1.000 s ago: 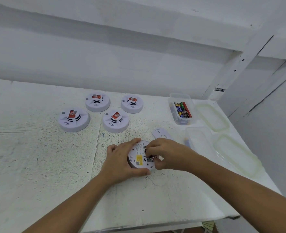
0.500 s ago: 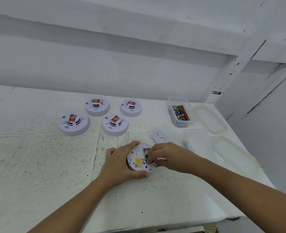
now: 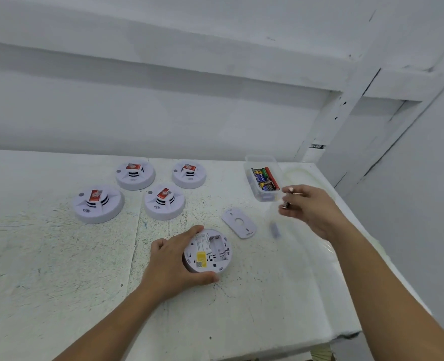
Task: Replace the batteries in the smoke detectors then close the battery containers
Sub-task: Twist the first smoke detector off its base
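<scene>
A: Where are the hands?

B: The left hand [image 3: 174,261] curls around the rim of a white round plastic smoke detector [image 3: 210,252]. The detector lies upside down on the white speckled desk [image 3: 59,269], near its front edge. The right hand [image 3: 312,208] is raised above the desk to the right. Its fingertips pinch small silver-ended batteries [image 3: 286,201], and blur hides how many.

A: What about the detector itself?

B: Its rectangular battery bay faces up and looks empty. Its white oval plastic battery cover [image 3: 239,223] lies loose on the desk, just beyond the detector and to its right.

A: What is farther out?

B: A clear plastic box [image 3: 265,196] of mixed coloured batteries [image 3: 264,178] stands just beyond the right hand's fingertips. Four more white round smoke detectors with red labels [image 3: 165,201] sit dome-up in a group at the back left.

A: Which step is this?

B: It looks like the swap itself, with the bay open and cells in hand. I cannot tell whether the pinched cells are spent or fresh.

- If they are spent, they need setting aside, and fresh ones need picking from the box.
- If they are fresh, they go straight into the bay.
- Either way, the cells must be seated the right way round while the left hand steadies the detector, and then the cover is pressed on.
- The other four detectors appear not yet opened.
</scene>
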A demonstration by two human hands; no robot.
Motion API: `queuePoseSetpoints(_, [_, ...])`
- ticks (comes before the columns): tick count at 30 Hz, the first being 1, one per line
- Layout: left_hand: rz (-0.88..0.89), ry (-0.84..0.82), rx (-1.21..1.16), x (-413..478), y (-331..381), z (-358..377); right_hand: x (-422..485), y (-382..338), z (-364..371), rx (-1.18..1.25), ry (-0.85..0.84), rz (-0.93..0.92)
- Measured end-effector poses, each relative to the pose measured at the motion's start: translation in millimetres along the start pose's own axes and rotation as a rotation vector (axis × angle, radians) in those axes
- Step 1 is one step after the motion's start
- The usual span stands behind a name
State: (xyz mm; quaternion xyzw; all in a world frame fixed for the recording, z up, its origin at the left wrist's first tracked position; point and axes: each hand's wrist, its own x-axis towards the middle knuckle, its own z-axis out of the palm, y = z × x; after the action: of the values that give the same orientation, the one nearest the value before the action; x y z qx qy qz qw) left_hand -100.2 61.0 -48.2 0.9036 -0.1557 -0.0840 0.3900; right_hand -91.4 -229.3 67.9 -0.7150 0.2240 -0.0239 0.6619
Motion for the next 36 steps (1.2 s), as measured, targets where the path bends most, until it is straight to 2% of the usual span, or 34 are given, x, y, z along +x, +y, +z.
queuePoseSetpoints(2, [0.001,0.003,-0.003,1,0,0,7,6,-13,-0.243,0.098,0.002])
queuePoseSetpoints(5, [0.013,0.005,-0.011,0,3,-1,10,21,-15,-0.623,0.157,0.074])
queuePoseSetpoints(9, [0.001,0.007,-0.018,-1,4,-2,12,40,-5,-0.807,0.167,0.09])
queuePoseSetpoints(23, [-0.007,0.008,0.001,-2,3,0,22,56,4,-0.882,0.209,0.002])
queuePoseSetpoints(29, [-0.016,0.023,0.007,-1,-1,5,24,54,-2,-0.818,0.215,0.013])
queuePoseSetpoints(36, [0.028,0.042,0.028,1,2,4,41,40,-12,-0.701,0.353,-0.158])
